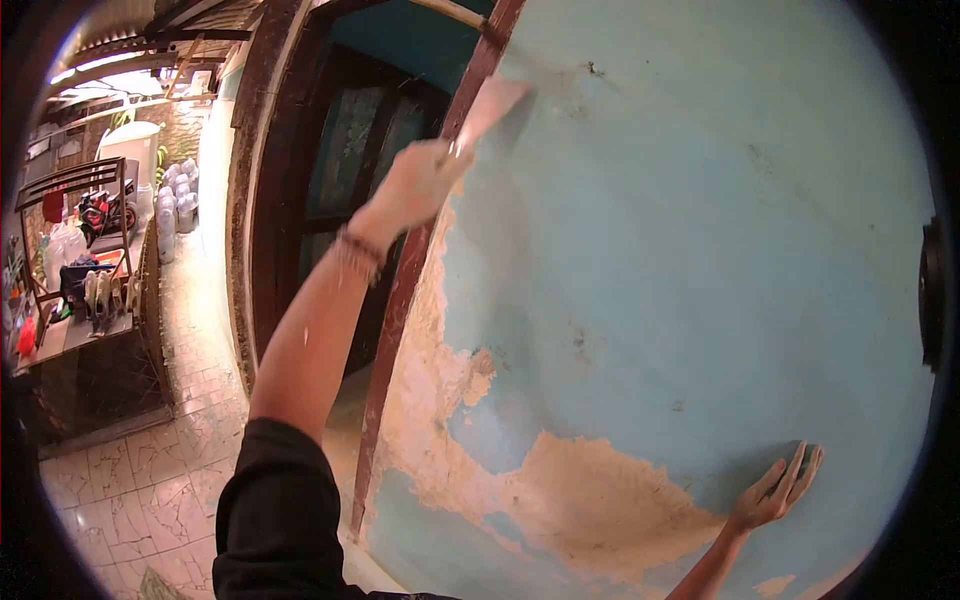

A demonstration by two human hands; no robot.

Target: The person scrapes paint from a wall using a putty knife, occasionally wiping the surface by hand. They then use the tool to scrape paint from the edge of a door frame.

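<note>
In the head view my left hand is raised high and wrapped round the handle of a putty knife. The knife's broad blade points up and to the right, against the upper left part of the blue-green wall beside the brown door frame. Motion blurs this hand and the blade a little. At lower right, my right hand is at the wall with its fingers stretched upward, holding nothing. Between the hands, a bare tan patch shows where paint is gone, with ragged edges running up along the frame.
A dark wooden door stands left of the frame. Beyond it lies a tiled walkway with a low cabinet carrying a rack and clutter. Several clear plastic bottles stand farther back. A dark object sits at the wall's right edge.
</note>
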